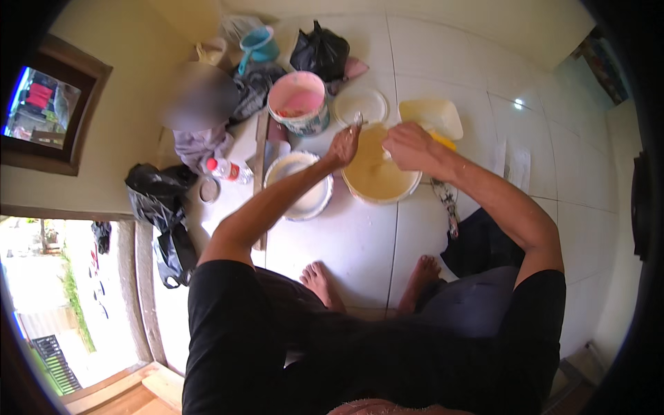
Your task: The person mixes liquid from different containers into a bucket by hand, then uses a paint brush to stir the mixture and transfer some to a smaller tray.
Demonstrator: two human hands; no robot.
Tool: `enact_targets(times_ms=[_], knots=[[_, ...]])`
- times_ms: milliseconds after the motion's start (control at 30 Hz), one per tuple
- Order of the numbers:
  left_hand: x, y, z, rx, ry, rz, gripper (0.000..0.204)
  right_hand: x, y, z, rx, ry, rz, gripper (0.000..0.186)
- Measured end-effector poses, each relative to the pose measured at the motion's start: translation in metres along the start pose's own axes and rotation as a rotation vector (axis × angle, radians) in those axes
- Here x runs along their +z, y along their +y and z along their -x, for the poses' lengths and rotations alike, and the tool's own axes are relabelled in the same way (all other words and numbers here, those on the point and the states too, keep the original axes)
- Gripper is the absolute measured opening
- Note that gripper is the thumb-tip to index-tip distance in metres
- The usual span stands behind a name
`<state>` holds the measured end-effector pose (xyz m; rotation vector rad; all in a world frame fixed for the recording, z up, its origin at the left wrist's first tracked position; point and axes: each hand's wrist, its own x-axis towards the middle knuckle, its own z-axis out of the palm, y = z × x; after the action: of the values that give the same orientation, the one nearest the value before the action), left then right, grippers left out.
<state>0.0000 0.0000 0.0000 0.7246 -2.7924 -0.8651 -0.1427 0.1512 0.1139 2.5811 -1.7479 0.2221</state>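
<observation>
A large round tub (382, 181) with pale yellow inside stands on the floor before me. My left hand (344, 146) is raised at its left rim, fingers closed; a small whitish bit shows at the fingertips, too small to name. Over the tub's right half is my right hand (409, 146), its fingers curled together. Something small and white shows below those fingers, but I cannot make out what it is. Under my left forearm sits a white basin (308, 203) with pale contents, partly hidden by the arm.
Behind stand a pink-lined bucket (299, 93), a round white lid (360, 106) and a cream rectangular container (432, 116). To the left are a red-capped bottle (229, 170), a wooden plank (261, 149), black plastic bags (160, 194) and a blurred person's clothing. A dark cloth (481, 242) lies right.
</observation>
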Motion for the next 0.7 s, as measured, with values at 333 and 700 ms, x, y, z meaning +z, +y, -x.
enact_targets(times_ms=[333,700], knots=[[0.015,-0.013,-0.005,-0.077,0.209,0.364,0.056,-0.019,0.0,0.0,-0.012,0.039,-0.073,0.008],[0.001,-0.019,0.009,0.143,0.186,-0.02,0.041,-0.015,-0.006,-0.021,0.016,0.086,-0.029,0.008]])
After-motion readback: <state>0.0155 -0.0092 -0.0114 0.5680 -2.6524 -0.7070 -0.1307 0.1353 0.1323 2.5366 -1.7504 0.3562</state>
